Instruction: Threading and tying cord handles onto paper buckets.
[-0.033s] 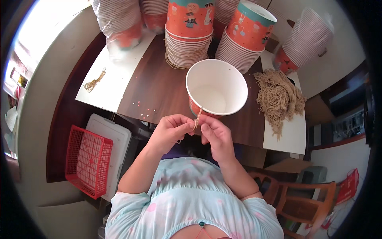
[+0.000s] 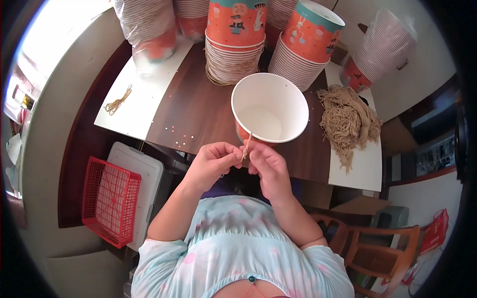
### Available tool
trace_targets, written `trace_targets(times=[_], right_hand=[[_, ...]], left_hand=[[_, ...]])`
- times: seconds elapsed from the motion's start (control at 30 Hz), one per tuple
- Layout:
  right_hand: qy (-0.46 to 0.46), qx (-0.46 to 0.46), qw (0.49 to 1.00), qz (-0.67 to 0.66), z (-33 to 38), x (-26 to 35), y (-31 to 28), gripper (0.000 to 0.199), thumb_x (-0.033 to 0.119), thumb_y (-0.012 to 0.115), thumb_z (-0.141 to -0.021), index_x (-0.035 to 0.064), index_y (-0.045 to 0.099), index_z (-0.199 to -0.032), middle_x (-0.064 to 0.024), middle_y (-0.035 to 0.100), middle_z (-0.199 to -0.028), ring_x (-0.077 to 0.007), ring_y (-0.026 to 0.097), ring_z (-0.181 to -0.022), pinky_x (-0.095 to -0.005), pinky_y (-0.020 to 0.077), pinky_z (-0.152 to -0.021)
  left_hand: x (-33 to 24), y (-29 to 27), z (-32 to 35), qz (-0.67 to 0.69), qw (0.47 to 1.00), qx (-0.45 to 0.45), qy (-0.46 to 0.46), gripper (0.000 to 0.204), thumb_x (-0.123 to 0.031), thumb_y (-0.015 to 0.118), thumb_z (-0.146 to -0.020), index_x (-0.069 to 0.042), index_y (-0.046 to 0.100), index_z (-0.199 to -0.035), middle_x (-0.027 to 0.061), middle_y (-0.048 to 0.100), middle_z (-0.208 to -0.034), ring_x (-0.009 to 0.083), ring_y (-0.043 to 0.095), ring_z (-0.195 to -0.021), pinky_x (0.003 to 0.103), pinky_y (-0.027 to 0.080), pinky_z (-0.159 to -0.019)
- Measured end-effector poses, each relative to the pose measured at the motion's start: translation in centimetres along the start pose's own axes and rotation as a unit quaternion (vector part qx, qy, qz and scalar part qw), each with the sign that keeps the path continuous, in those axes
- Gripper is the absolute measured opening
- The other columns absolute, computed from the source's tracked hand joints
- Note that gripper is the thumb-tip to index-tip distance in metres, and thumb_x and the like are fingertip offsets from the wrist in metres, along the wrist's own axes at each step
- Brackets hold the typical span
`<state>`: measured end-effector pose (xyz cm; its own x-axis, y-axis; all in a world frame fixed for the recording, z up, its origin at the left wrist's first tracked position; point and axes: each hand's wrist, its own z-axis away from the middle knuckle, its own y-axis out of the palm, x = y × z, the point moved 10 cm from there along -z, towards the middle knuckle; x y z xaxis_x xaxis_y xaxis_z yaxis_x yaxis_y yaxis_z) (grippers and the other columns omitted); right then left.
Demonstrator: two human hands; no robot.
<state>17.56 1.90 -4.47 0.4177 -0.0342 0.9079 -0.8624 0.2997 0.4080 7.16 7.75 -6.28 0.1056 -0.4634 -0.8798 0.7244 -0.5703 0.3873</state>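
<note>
A white-lined paper bucket (image 2: 268, 102) with an orange outside stands upright near the table's front edge. From a spot at its near rim a tan twine (image 2: 249, 141) runs down to a small knot or loop between my hands. My left hand (image 2: 214, 160) is closed, pinching that twine between thumb and fingertips. Beside it my right hand (image 2: 269, 166) has its fingers curled in close to the knot, with the thumb near the fingertips. The exact grip of its fingertips is slightly blurred.
Bucket stacks (image 2: 236, 22) line the back, one with cords around its rims. A tangled twine heap (image 2: 350, 119) lies right, a small twine bundle (image 2: 118, 102) left. Tiny red and white bits dot the tabletop (image 2: 198, 107). Lower left is a red basket (image 2: 133, 208); lower right, a wooden chair (image 2: 410, 238).
My right hand has shifted slightly left and its fingers have curled in nearer the knot. My left hand keeps its pinch; the bucket has barely moved.
</note>
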Motion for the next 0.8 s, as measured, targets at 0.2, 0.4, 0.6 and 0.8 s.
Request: trace_targets(times=[0.2,0.4,0.6,0.8], right_hand=[[-0.003,-0.031,0.993,-0.115,-1.4,-2.1,-1.0,0.019,0.021,0.063,-0.091,0.0043,0.064,-0.099,0.0019,0.064,-0.085,-0.0014,0.049,-0.071,-0.0185,0.0388,-0.062],[0.005,-0.052,0.995,0.088,-0.7,-1.0,-2.9,0.017,0.020,0.064,-0.090,0.0035,0.063,-0.088,0.0038,0.059,-0.075,-0.0019,0.047,-0.065,-0.0170,0.0377,-0.059],[-0.060,-0.041,0.983,0.167,-0.7,0.6,-2.9,0.014,0.014,0.065,-0.088,0.0007,0.062,-0.088,0.0026,0.061,-0.074,-0.0025,0.052,-0.065,-0.0190,0.0427,-0.057],[-0.106,-0.042,0.976,0.187,-0.3,1.2,-2.9,0.012,0.012,0.065,-0.088,-0.0001,0.062,-0.088,-0.0007,0.063,-0.076,-0.0059,0.056,-0.066,-0.0222,0.0463,-0.060]], left_hand=[[-0.4,-0.6,-0.2,0.008,0.999,-0.024,0.031,0.012,-0.013,0.064,-0.089,-0.002,0.062,-0.091,0.0030,0.062,-0.078,0.0028,0.047,-0.057,0.016,0.032,-0.048],[-0.5,-0.7,-0.6,0.008,0.998,-0.041,0.040,0.016,-0.020,0.065,-0.089,-0.005,0.063,-0.093,-0.0030,0.063,-0.079,-0.0004,0.049,-0.063,0.015,0.034,-0.051],[0.0,1.5,-1.5,0.108,0.993,0.046,0.030,0.023,-0.013,0.062,-0.091,0.001,0.060,-0.108,0.0011,0.064,-0.088,0.0027,0.055,-0.066,0.015,0.040,-0.052],[-1.2,2.5,-1.0,-0.090,0.990,0.025,0.107,0.022,-0.005,0.067,-0.085,0.005,0.062,-0.104,0.0036,0.067,-0.092,0.0082,0.062,-0.079,0.021,0.051,-0.069]])
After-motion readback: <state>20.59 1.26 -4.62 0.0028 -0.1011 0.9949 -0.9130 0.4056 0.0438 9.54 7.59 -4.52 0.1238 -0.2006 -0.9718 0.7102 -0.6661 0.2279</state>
